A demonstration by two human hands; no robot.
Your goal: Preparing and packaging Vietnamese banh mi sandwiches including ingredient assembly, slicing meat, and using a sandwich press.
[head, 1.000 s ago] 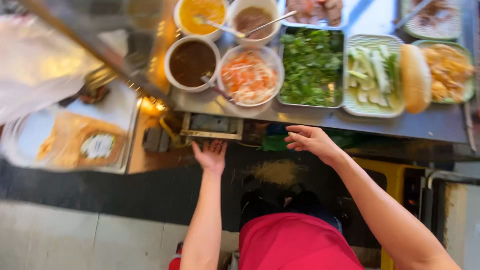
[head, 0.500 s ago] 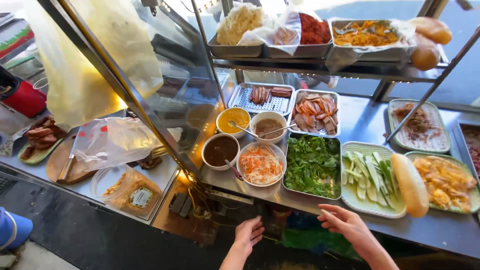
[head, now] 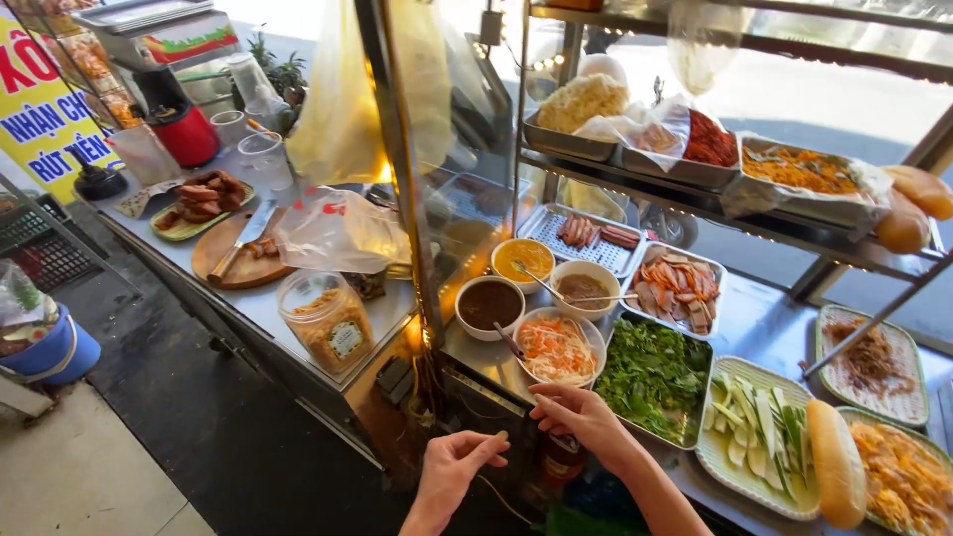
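My left hand [head: 455, 469] hovers below the front edge of the steel food counter [head: 473, 359], fingers loosely curled with the thumb and forefinger pinched on what looks like a thin rubber band, too small to be sure. My right hand [head: 581, 415] rests at the counter's edge just below the white bowl of shredded carrot [head: 556, 349], fingers bent together. A bowl of dark sauce [head: 489, 306] with a spoon stands left of the carrot bowl. The tray of green herbs [head: 650, 377] lies right of my right hand.
A tray of sliced cucumber [head: 754, 429] and a bread roll [head: 836, 459] lie at right. A round chopping board with a knife [head: 241, 248], a plastic jar [head: 328, 321], a red blender [head: 179, 124] and a blue bucket [head: 48, 349] are at left. Shelf trays [head: 685, 149] hang above.
The view has lifted from the floor up to the counter and shelf. Both hands have come up near the counter's front edge, and the left fingers have curled together.
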